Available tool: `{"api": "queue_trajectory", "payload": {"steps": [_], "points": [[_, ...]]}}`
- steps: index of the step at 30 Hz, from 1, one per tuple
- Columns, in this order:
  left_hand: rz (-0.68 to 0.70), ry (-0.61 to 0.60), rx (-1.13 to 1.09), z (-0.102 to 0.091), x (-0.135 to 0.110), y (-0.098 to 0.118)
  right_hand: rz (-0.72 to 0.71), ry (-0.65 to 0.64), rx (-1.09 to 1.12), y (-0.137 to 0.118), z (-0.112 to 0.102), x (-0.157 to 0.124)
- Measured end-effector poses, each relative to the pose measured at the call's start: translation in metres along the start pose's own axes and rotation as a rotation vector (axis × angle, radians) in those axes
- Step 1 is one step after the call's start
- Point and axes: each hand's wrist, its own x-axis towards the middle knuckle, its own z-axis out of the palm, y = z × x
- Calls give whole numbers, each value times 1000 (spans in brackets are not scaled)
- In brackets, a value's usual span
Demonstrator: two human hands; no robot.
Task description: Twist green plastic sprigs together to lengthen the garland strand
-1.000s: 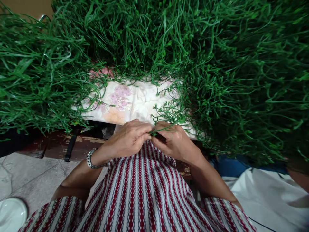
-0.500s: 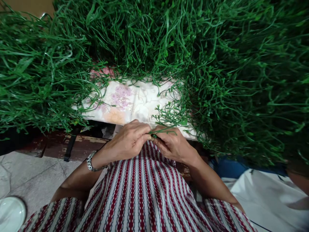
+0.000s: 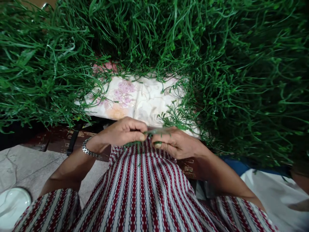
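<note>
My left hand [image 3: 123, 132] and my right hand [image 3: 175, 143] meet above my lap, both pinched on a thin green sprig [image 3: 154, 131] of plant stems. The sprig's branched top fans out to the right over a floral cloth [image 3: 135, 100]. A metal bracelet [image 3: 87, 150] is on my left wrist. My lap is covered by a red and white striped garment [image 3: 145, 193].
Thick heaps of green stems [image 3: 241, 80] surround the cloth on the left, far side and right. A dark wooden bench edge [image 3: 58, 140] runs below the cloth. A white plate [image 3: 12, 206] lies on the stone floor at lower left. White fabric [image 3: 272, 196] lies lower right.
My hands have drawn slightly apart along the sprig, and short green ends now hang below my left fingers. The view has shifted a little.
</note>
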Motion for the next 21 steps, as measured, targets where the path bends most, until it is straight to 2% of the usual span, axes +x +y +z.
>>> {"api": "queue_trajectory", "payload": {"steps": [2, 4, 7, 10, 13, 16, 19, 21], "points": [[-31, 197, -115, -1, 0, -4, 57, 104, 32, -1, -1, 0], [-15, 328, -188, 1, 3, -9, 92, 218, 80, -2, 1, 0], [8, 440, -261, 8, 8, -15, 216, 391, 135, -3, 10, 0], [15, 528, -239, 15, 13, -19, 373, 521, 164, -2, 21, 1], [34, 623, -95, 23, 15, -21, 416, 539, 202, -3, 28, 5], [96, 715, 156, 30, 17, -20, 416, 526, 219, -2, 33, 9], [165, 728, 325, 35, 20, -18, 449, 569, 199, 1, 39, 10], [165, 694, 272, 36, 21, -18, 467, 570, 185, 2, 42, 9]]}}
